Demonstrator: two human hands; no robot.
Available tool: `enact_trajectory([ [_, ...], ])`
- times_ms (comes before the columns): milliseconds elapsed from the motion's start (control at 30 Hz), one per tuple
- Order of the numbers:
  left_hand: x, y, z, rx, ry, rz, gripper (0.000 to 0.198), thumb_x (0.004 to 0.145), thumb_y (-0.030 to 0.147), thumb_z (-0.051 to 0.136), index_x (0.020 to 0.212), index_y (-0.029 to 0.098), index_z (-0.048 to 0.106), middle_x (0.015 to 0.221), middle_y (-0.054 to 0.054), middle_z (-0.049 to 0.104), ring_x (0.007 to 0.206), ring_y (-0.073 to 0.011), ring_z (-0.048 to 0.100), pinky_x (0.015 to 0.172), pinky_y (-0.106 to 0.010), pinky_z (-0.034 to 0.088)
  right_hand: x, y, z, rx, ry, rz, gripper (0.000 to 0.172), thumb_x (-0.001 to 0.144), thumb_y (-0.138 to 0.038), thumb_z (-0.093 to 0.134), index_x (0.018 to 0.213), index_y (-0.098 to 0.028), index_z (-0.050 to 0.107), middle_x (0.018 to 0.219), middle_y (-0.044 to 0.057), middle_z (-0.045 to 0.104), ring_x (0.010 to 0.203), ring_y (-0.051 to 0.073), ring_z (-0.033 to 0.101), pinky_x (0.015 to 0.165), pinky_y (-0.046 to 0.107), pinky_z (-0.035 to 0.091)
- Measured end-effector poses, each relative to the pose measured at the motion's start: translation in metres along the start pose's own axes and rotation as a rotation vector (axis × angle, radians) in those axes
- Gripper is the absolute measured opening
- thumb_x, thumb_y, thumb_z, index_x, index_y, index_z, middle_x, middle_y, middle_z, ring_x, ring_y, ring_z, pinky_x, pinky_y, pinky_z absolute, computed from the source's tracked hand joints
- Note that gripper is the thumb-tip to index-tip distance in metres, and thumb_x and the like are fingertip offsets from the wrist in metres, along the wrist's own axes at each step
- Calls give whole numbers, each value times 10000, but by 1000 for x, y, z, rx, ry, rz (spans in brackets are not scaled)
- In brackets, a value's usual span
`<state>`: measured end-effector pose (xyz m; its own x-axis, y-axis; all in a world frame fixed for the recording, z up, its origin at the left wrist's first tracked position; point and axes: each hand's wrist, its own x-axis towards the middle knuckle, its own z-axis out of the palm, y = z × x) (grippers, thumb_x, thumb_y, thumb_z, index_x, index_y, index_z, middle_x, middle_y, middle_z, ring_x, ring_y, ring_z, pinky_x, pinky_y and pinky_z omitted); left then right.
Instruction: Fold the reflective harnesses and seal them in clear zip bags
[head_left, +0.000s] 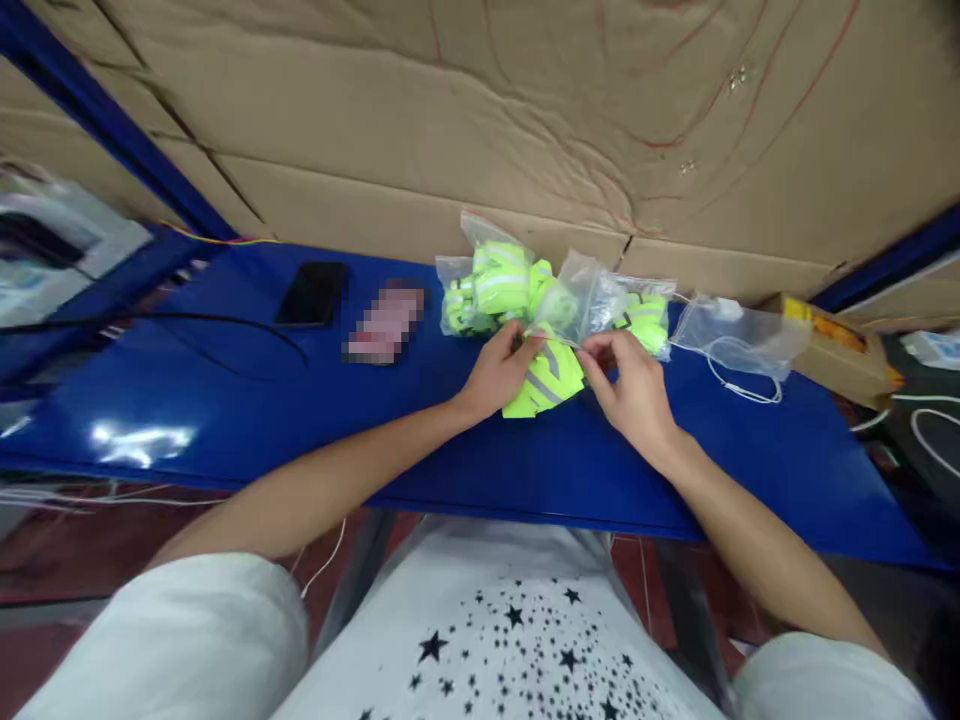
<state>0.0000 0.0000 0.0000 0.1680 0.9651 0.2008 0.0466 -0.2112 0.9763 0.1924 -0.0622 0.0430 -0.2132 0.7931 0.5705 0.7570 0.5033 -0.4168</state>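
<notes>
Over the middle of the blue table, my left hand is closed at the upper left edge of a folded neon-yellow reflective strap with grey stripes. Close by on the other side, my right hand pinches the edge of a clear plastic bag, whose mouth lies against the top of the strap. How far the strap sits inside the bag I cannot tell. Just beyond my left hand lie bagged neon-yellow straps. Another bag with a yellow strap and black buckle rests behind my right hand.
On the blue table, a black phone and a blurred-out pink item lie to the left. Rightward are a flat clear bag, a white cable and a cardboard box. A cardboard wall closes the back.
</notes>
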Motion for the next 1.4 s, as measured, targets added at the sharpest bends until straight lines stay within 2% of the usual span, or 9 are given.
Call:
enact_trajectory([
  [267, 9, 1, -7, 22, 178, 4, 341, 978, 412, 660, 789, 210, 460, 616, 66, 455, 567, -103, 420, 562, -255, 312, -8, -9, 10, -59, -32, -70, 136, 1048, -216, 487, 1001, -195, 613, 977, 96, 679, 882, 218, 667, 776, 333, 519],
  [533, 9, -12, 2, -130, 310, -30, 339, 998, 498, 608, 877, 225, 449, 772, 29, 526, 720, -129, 533, 660, -251, 442, -10, -16, 28, 68, -101, -56, 184, 1060, -258, 456, 983, -202, 613, 979, 102, 696, 930, 224, 676, 831, 362, 545],
  [633, 11, -3, 1, -185, 360, -8, 291, 1044, 470, 528, 912, 231, 425, 846, 11, 527, 800, -143, 556, 745, -275, 483, -8, -14, 34, 270, -34, 132, 184, 1018, -383, 576, 1062, -208, 610, 1055, 98, 683, 965, 215, 682, 878, 375, 577],
  [700, 10, 5, 1, -208, 379, 39, 260, 1056, 455, 505, 942, 239, 414, 912, 0, 530, 866, -151, 567, 821, -294, 497, -6, -13, 39, 512, 2, 380, 477, 871, -525, 753, 1192, -219, 576, 1155, 99, 658, 956, 209, 692, 841, 366, 610],
  [800, 0, 16, 6, -212, 333, 94, 235, 1048, 444, 535, 988, 244, 425, 987, -10, 532, 963, -159, 572, 918, -305, 489, -5, -16, 45, 828, -85, 552, 763, 714, -599, 858, 1311, -242, 542, 1306, 106, 646, 1050, 226, 697, 895, 370, 617],
  [1000, -13, 20, 16, -161, 184, 53, 321, 1068, 556, 418, 976, 256, 351, 974, -3, 479, 943, -149, 554, 898, -309, 489, -1, -20, 43, 942, 18, 599, 518, 793, -562, 817, 1157, -221, 677, 1184, 61, 755, 1096, 246, 694, 991, 375, 564],
  [1100, -11, 17, 9, 20, 158, 162, 363, 1061, 589, 397, 939, 253, 332, 932, -5, 451, 872, -156, 528, 828, -308, 477, 3, -14, 37, 961, 61, 583, 493, 811, -552, 804, 1169, -232, 691, 1189, 46, 757, 1106, 241, 695, 993, 365, 560],
  [1233, -11, 15, -4, 310, 26, 304, 318, 1066, 513, 437, 918, 243, 357, 895, -19, 496, 791, -172, 542, 749, -313, 454, 7, -9, 28, 1028, 81, 628, 462, 787, -553, 823, 1093, -228, 705, 1102, 44, 764, 1047, 234, 706, 869, 343, 605],
  [1400, -17, 23, -10, 628, -95, 314, 131, 1064, 342, 438, 1013, 222, 445, 916, -51, 638, 785, -211, 647, 699, -304, 451, 7, -7, 25, 1113, 100, 713, 426, 782, -577, 824, 965, -209, 712, 995, 42, 753, 907, 190, 691, 697, 285, 587],
])
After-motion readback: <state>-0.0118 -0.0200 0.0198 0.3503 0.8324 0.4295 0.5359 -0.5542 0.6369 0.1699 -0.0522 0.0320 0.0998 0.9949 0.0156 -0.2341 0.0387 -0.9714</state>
